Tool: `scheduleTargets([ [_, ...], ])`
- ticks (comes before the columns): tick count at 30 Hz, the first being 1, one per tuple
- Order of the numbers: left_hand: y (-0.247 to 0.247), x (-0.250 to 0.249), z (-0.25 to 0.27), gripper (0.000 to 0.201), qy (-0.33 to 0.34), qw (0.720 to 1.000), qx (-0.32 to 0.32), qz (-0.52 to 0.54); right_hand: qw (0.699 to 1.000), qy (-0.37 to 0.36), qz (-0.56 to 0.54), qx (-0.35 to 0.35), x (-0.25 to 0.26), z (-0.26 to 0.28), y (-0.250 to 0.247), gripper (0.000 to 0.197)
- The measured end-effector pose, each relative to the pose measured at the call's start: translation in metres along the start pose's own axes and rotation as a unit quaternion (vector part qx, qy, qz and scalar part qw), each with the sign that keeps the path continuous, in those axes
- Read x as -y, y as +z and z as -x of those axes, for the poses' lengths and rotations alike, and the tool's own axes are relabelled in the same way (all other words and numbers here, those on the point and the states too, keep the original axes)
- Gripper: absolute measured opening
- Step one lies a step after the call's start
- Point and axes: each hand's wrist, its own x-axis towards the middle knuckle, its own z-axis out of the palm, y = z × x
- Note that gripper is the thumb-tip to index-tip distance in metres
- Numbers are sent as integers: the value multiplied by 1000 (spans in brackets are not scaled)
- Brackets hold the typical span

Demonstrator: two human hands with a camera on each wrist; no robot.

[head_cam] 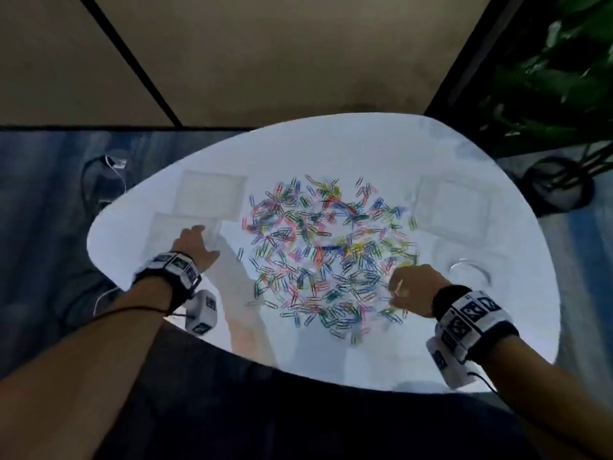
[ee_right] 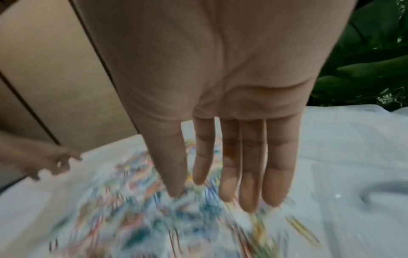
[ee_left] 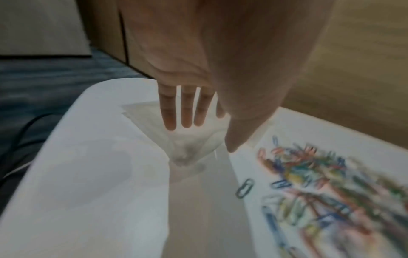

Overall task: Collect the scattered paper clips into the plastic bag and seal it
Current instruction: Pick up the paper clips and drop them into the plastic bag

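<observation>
Colourful paper clips point(head_cam: 326, 250) lay scattered mid-frame on a white table point(head_cam: 381, 360). The left hand point(head_cam: 195, 247), fingers straight, rested on a clear plastic bag point(head_cam: 166, 230) at centre left. The right hand point(head_cam: 414, 290), fingers extended, hovered over the clips' lower-right edge.

On my left hand point(head_cam: 195, 245) side I see a bare forearm and a black wristband point(head_cam: 172, 267) carrying white blocks printed with black square markers; a white cube point(head_cam: 201, 312) hangs below it on a thin black cord. My right hand point(head_cam: 413, 290) side wears the same band point(head_cam: 471, 318), with a boxy white unit point(head_cam: 446, 363).
</observation>
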Motion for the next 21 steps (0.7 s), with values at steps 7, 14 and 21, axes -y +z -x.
scheduleTargets([
  [7, 27, -5, 8, 26, 58, 987, -148, -33, 990, 110, -13, -82, -36, -16, 83, 89],
  [14, 33, -1, 121, 19, 90, 978, -186, 40, 972, 62, -124, -188, -33, -3, 133, 114],
  [21, 2, -35, 193, 13, 139, 968, -204, 37, 972, 2, -53, -230, -15, -38, 127, 45],
])
